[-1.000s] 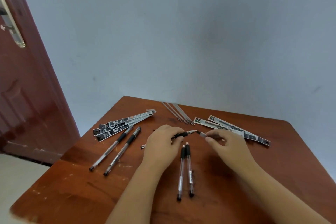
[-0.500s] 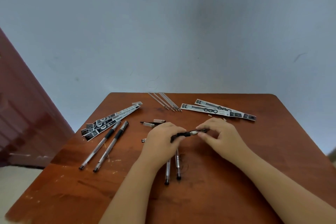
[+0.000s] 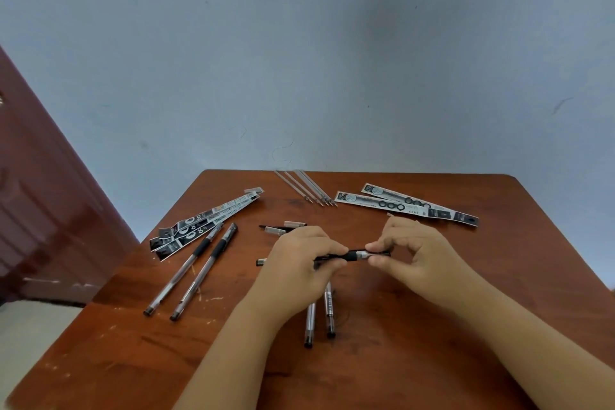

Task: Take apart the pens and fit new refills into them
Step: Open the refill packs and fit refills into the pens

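Note:
Over the middle of the brown table [image 3: 499,276] I hold one pen [image 3: 353,255] level between both hands. My left hand [image 3: 299,263] grips its barrel by the black rubber grip, and my right hand [image 3: 416,253] pinches the silver tip end between thumb and forefinger. The pen's rear end [image 3: 261,262] sticks out left of my left hand. Two pens [image 3: 319,316] lie below my hands, partly hidden. Two more pens [image 3: 199,266] lie at the left. Several bare refills [image 3: 307,188] lie at the far edge.
Opened refill wrappers [image 3: 206,223] lie at the far left and refill packs [image 3: 406,205] at the far right. Small pen caps [image 3: 283,226] lie just beyond my left hand. A dark red door [image 3: 40,193] stands left of the table; a grey wall is behind.
My right hand has brought the tip piece onto the front of the pen and now pinches it there. The view has tilted and swung right, so the door shows less.

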Tool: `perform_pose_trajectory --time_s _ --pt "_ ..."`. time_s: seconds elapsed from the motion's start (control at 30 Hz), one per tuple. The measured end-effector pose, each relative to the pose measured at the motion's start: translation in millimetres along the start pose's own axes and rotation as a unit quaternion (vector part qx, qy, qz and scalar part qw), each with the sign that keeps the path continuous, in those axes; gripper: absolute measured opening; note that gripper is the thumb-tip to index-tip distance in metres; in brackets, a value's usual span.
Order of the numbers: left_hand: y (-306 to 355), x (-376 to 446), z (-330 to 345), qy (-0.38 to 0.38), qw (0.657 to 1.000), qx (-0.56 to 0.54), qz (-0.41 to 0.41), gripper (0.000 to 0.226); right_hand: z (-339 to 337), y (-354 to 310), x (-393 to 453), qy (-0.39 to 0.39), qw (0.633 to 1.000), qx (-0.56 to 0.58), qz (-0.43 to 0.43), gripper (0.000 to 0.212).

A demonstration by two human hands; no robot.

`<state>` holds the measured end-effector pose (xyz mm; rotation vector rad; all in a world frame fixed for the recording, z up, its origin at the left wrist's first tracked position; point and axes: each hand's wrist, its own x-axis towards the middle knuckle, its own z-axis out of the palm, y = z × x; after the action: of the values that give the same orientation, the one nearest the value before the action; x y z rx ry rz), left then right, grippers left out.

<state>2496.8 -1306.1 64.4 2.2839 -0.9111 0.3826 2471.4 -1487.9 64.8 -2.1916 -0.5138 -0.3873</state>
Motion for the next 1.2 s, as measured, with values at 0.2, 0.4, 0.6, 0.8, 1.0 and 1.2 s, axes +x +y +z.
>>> perform_pose_trajectory --time_s 0.2,0.4,0.6,0.8,1.0,1.2 --pt "1 2 -2 -0.008 0.999 -0.01 -0.034 0.016 9 6 -1 0.031 0.998 -0.053 0.007 0.01" --pt "-4 5 -4 -0.006 0.978 0.111 -0.178 0.023 19 4 0 -0.08 0.977 -0.149 0.128 0.058" --pt "-16 -17 -27 0.081 0.913 0.208 -0.342 0.024 28 6 3 -0.239 0.9 -0.325 0.163 0.061" --pt "-37 -34 -42 0.035 0.874 0.275 -0.399 0.022 28 6 2 -0.247 0.897 -0.332 0.158 0.06" --pt "-44 -29 -39 0.013 0.874 0.324 -0.362 0.022 27 3 2 -0.243 0.901 -0.324 0.156 0.06" --pt "-47 -28 -37 -0.014 0.864 0.368 -0.343 0.028 26 5 2 -0.247 0.9 -0.323 0.154 0.06"
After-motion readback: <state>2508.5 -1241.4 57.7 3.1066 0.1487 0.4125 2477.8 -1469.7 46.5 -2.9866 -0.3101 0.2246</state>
